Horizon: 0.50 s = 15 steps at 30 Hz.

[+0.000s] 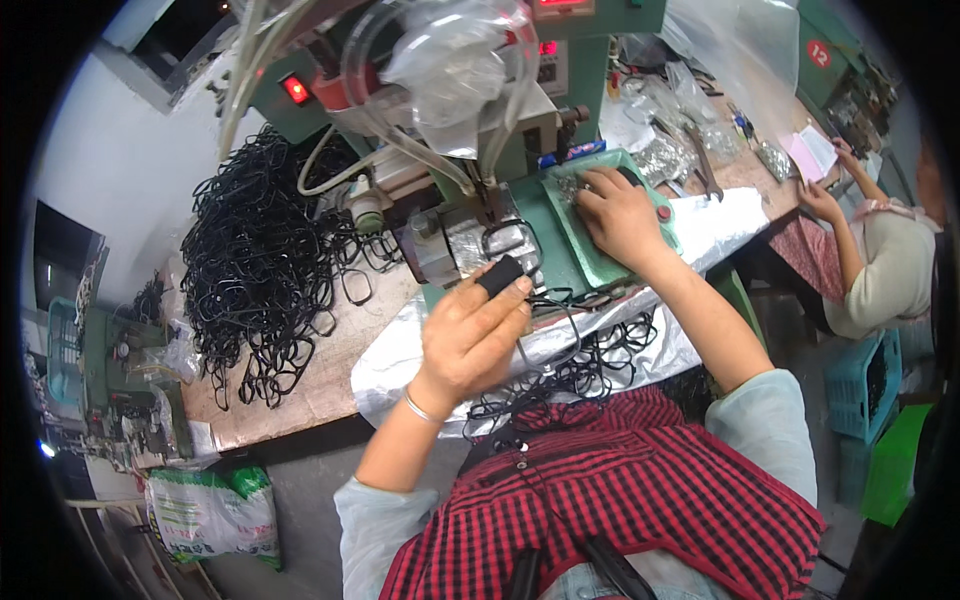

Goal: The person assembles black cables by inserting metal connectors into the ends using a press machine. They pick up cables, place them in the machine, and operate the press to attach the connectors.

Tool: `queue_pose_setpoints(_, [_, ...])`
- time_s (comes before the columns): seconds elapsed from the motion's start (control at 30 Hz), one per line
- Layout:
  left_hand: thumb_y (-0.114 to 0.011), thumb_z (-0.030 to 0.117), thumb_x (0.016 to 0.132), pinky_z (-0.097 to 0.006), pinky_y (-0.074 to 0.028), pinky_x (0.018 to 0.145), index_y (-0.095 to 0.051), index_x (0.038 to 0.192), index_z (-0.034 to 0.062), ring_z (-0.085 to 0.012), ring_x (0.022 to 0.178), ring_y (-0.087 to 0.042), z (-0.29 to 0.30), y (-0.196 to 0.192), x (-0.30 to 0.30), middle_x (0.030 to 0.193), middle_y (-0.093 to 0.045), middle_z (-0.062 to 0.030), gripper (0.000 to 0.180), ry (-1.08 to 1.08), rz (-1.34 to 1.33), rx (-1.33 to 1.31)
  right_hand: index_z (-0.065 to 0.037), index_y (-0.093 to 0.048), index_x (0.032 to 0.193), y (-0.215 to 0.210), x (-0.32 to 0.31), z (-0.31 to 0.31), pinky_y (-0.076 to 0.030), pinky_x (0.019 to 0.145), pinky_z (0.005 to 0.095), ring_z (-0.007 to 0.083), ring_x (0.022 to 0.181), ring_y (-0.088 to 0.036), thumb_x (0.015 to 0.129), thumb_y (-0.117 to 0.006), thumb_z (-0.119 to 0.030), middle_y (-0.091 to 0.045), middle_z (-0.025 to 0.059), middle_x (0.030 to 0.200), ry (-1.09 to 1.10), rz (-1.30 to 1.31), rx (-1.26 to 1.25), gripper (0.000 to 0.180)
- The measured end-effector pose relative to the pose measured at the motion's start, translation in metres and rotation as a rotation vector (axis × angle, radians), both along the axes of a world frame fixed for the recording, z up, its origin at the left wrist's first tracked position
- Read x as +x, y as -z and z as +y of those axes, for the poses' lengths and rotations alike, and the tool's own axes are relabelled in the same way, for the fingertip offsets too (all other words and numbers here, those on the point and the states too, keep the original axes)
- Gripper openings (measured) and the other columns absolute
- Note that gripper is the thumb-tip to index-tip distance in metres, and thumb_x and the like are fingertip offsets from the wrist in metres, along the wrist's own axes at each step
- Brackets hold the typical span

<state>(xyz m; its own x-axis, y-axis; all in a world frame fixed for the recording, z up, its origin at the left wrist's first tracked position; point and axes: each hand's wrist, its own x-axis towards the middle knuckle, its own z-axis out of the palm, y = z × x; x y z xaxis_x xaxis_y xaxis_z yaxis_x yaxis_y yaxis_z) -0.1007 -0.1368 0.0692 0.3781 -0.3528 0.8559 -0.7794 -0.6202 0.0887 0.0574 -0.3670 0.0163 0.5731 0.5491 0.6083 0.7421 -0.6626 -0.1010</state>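
Note:
My left hand [472, 338] is closed on the edge of a black eyeglass frame [538, 246], holding it under the machine's tip [488, 200]. A black wrap [500, 276] covers one of its fingers. Over a shallow green tray [590, 262] to the right, my right hand [622, 222] has its fingers bent down among small shiny parts [566, 186]. Whatever its fingertips pinch is too small to make out. More black eyeglass frames [610, 348] lie on silvery sheeting [400, 352] between my arms and the bench.
A big heap of black eyeglass frames [265, 250] fills the bench's left part. Hoses [350, 175] and a plastic bag [445, 70] hang before the green machine [640, 18]. A wrench [704, 165] and clear bags lie right. Another person [885, 260] sits at far right, holding paper.

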Motion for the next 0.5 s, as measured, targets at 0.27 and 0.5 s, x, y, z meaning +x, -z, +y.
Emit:
queue_pose_setpoints(0.27, [-0.072,0.004,0.084,-0.045,-0.043,0.102,-0.064,0.117,0.0070,-0.0329,0.112,-0.062,0.067,0.006,-0.075,0.119,-0.066,-0.0134,0.035,-0.873,0.008,-0.346,-0.001,-0.073,0.100,0.006,-0.034,-0.025,-0.052,0.081,0.0296,0.0169,0.087,-0.068,0.088,-0.071,-0.006,-0.073,0.0081,0.095,0.191,0.463,0.743,0.013])
queue_pose_setpoints(0.5, [-0.072,0.027,0.086,-0.047,-0.036,0.107,-0.076,0.091,0.0061,-0.0342,0.117,-0.052,0.189,-0.010,0.023,0.126,-0.063,-0.0136,0.022,-1.293,0.172,0.127,-0.003,-0.074,0.100,-0.019,-0.040,0.004,-0.052,0.086,0.0320,0.0226,0.093,-0.070,0.084,-0.071,-0.008,-0.074,0.0113,0.099,0.100,0.503,0.665,0.017])
